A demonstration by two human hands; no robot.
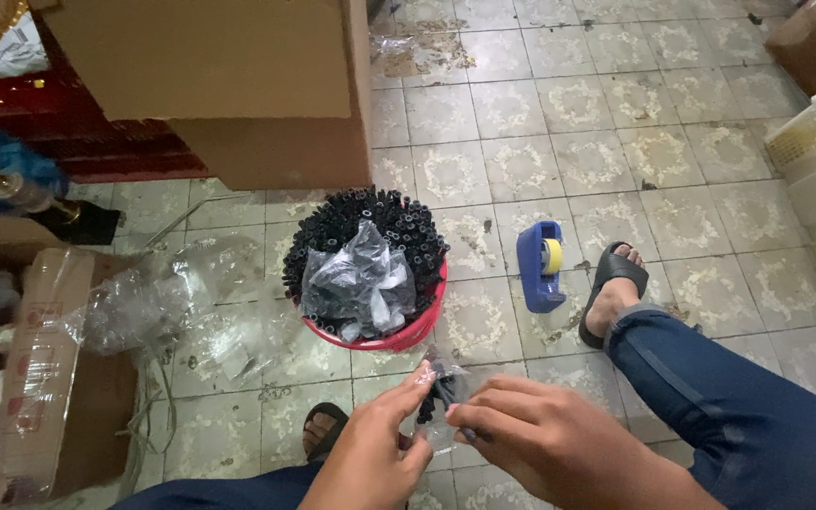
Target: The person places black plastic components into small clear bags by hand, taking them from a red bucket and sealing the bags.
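While both hands meet low at centre frame, notes run fingers outward:

Fingers: L hand (370, 449) & R hand (550, 439) both pinched shut on small clear bag (441, 401), fingertips facing across it.
Bag: holds a few short black tubes (432, 397); sits between the two hands, touching both; long axis approx vertical in frame, top pointing away from body.
Nearer hand: about equal; L thumb + index at bag's left edge, R fingers at right edge, lower down.
Pose: L palm turned inward, wrist low; R knuckles up, forearm entering from right.
Beyond: red bucket (422, 326) just ahead on tiled floor (616, 113), packed w/ upright black tubes, filled bags on top.
Further: blue tape dispenser (540, 264) right of bucket, by sandalled foot (611, 288); cardboard box (266, 85) behind.
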